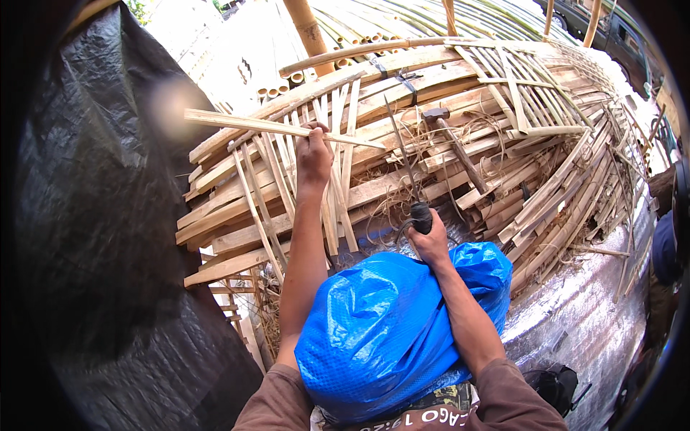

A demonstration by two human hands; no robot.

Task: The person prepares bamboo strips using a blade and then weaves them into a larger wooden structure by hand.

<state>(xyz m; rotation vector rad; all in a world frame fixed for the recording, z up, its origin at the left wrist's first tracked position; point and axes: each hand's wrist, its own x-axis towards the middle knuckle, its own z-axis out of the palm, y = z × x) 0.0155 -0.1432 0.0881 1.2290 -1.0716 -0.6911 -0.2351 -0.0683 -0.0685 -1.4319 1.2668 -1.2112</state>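
My left hand (314, 158) is raised and closed around a split bamboo strip (241, 123), which points left and slightly upward. In my right hand (433, 243) is a long, narrow knife (402, 149), gripped by its black wrapped handle, with the blade up and away from me. Its blade is apart from the strip. A blue plastic sheet (374, 309) covers my lap beneath both forearms. Beyond my hands, split bamboo slats (273, 212) are piled in layers, and several thin strips (345, 122) lie across them.
A hammer (458, 147) with a wooden handle rests on the pile right of the knife, among curled shavings (489, 133). A dark tarp (122, 215) hangs at left. Bamboo poles (309, 32) stand behind. Silver sheeting (568, 309) spreads at right, with a black bag (555, 384) on it.
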